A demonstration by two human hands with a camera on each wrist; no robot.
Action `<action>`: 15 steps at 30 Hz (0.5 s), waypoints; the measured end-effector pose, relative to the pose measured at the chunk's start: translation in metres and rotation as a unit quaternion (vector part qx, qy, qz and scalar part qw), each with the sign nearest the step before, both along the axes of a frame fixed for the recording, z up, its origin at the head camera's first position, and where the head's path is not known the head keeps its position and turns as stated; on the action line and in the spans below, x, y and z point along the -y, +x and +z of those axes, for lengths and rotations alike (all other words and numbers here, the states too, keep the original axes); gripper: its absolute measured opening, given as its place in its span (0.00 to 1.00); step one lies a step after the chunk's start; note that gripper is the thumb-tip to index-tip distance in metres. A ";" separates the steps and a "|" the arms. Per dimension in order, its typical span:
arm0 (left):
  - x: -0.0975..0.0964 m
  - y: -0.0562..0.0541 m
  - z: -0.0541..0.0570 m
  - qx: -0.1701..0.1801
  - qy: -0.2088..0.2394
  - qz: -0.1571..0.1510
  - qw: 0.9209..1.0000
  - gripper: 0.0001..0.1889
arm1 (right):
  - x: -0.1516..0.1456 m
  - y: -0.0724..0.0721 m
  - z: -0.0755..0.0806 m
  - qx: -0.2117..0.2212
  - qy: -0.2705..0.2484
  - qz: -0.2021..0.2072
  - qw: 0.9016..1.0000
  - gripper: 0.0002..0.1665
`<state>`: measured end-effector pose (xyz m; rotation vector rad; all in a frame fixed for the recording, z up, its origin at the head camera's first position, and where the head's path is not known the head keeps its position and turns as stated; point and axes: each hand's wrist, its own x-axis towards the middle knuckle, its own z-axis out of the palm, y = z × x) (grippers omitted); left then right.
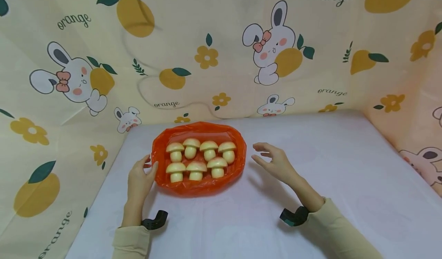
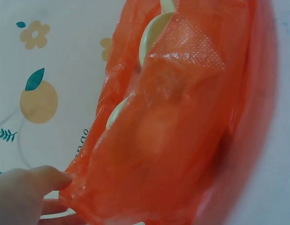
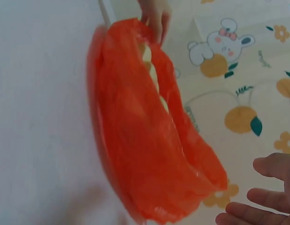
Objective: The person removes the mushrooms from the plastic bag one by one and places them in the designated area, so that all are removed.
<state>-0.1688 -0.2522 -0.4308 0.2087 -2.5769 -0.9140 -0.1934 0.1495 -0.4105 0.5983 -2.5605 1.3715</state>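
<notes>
A red plastic bag (image 1: 199,190) lies on the table with its mouth spread wide. Inside it, several pale yellow mushroom-shaped pieces (image 1: 196,167) stand in two rows. My left hand (image 1: 139,178) is at the bag's left edge, its thumb overlapping the red film and its fingers loosely bent. The left wrist view shows the thumb (image 2: 56,179) against the film, with a gap between thumb and fingers. Right of the bag, my right hand (image 1: 276,163) hovers apart from it with fingers spread; the right wrist view shows nothing between those fingers (image 3: 257,213).
A white sheet (image 1: 241,220) covers the table. Behind and at both sides hangs a cream cloth (image 1: 221,28) printed with rabbits and oranges. Each wrist carries a black camera mount, one at the left (image 1: 154,220) and one at the right (image 1: 294,216).
</notes>
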 end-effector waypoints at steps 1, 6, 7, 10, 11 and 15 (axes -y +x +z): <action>0.001 0.000 -0.001 0.011 0.016 -0.003 1.000 0.23 | 0.003 0.000 0.000 0.000 -0.002 0.004 1.000 0.21; 0.006 0.000 -0.004 0.045 0.054 -0.013 0.997 0.22 | 0.017 0.001 -0.001 0.004 -0.018 0.024 1.000 0.21; 0.007 0.000 -0.004 0.048 0.055 -0.013 0.997 0.22 | 0.019 0.002 -0.001 0.005 -0.023 0.029 0.999 0.21; 0.009 -0.001 -0.004 0.058 0.061 -0.011 0.996 0.21 | 0.027 0.002 0.000 0.003 -0.037 0.041 0.998 0.20; 0.009 -0.001 -0.004 0.062 0.067 -0.012 0.996 0.20 | 0.030 0.002 0.001 0.004 -0.041 0.044 0.998 0.20; 0.010 -0.003 -0.003 0.067 0.093 -0.014 0.993 0.19 | 0.043 0.000 0.003 0.009 -0.050 0.056 0.997 0.19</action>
